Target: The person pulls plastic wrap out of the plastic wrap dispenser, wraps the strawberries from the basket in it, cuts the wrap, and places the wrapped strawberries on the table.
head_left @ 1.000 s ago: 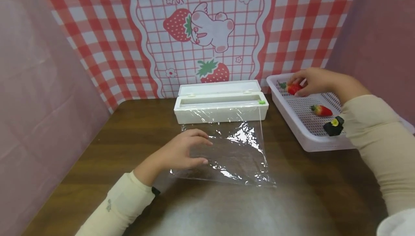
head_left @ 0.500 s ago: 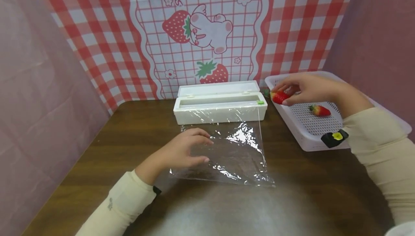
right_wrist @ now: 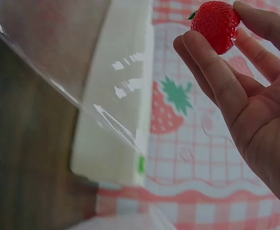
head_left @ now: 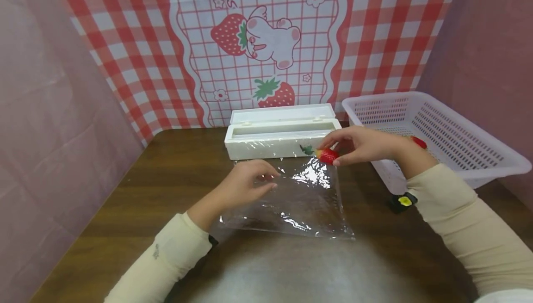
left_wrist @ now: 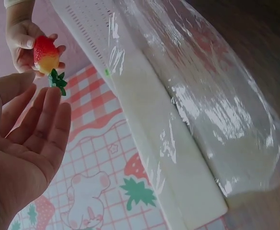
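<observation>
My right hand (head_left: 360, 145) pinches a red strawberry (head_left: 327, 156) between thumb and fingers, above the right part of the clear plastic wrap (head_left: 300, 201). In the right wrist view the strawberry (right_wrist: 215, 26) sits at the fingertips; in the left wrist view its yellowish end and green leaves (left_wrist: 57, 81) point toward my left hand. My left hand (head_left: 245, 182) hovers over the wrap's left side, fingers loosely bent, holding nothing. The wrap comes out of a white dispenser box (head_left: 266, 148) with its lid raised and spreads over the table.
A white perforated basket (head_left: 495, 162) stands at the right, with another strawberry (head_left: 418, 142) inside, partly hidden by my right arm. The brown wooden table (head_left: 137, 201) ends at a strawberry-print checked cloth (head_left: 370, 39) behind the box. A green slider (right_wrist: 141, 165) sits on the box's end.
My right hand has carried the strawberry left, out of the basket and over to the wrap. My left hand has shifted slightly right, its thumb and fingers closer together.
</observation>
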Tool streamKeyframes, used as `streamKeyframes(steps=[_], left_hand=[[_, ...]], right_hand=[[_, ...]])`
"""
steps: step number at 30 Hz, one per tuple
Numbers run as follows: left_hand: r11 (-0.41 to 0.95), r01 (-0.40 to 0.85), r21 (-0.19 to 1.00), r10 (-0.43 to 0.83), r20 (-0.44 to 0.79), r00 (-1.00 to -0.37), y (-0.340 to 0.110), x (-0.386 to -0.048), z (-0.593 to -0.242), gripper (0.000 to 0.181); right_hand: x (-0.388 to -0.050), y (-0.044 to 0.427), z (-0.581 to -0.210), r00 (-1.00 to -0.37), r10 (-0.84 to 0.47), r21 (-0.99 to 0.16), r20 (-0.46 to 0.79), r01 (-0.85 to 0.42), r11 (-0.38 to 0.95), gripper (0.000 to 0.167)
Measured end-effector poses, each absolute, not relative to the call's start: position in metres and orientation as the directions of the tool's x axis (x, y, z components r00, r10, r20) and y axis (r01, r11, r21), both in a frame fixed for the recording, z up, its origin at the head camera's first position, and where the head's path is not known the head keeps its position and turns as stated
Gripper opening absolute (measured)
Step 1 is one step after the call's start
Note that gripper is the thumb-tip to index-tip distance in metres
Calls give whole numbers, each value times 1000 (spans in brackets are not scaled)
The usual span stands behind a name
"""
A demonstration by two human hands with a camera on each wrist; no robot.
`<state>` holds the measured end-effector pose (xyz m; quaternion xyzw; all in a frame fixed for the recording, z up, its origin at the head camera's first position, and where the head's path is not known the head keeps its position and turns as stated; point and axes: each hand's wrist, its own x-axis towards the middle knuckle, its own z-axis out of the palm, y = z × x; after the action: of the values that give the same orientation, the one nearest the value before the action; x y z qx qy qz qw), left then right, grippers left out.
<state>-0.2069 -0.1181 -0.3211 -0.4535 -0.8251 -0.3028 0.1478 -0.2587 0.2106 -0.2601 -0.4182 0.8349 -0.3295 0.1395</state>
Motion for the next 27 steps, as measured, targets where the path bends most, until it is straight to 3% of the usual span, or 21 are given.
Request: streamKeyframes(steps=[8, 13, 18, 27], left_hand=[[411, 716, 564, 505, 513, -694, -102, -213, -328, 7], [425, 652, 627, 427, 496, -756, -99, -214, -331, 9], [422, 644, 638, 426, 487, -762, -102, -213, -333, 12], [418, 669, 615, 469, 484, -738, -105, -214, -335, 7]], right_hand=[[-253, 181, -290, -506, -862, -746, 40, -589, 310, 42], [-252, 169, -300, -434, -897, -789, 78, -577, 211, 41], [-252, 162, -308, -382, -920, -808, 92, -569, 155, 40], [-250, 157, -310, -390, -917, -823, 76, -545, 163, 41]])
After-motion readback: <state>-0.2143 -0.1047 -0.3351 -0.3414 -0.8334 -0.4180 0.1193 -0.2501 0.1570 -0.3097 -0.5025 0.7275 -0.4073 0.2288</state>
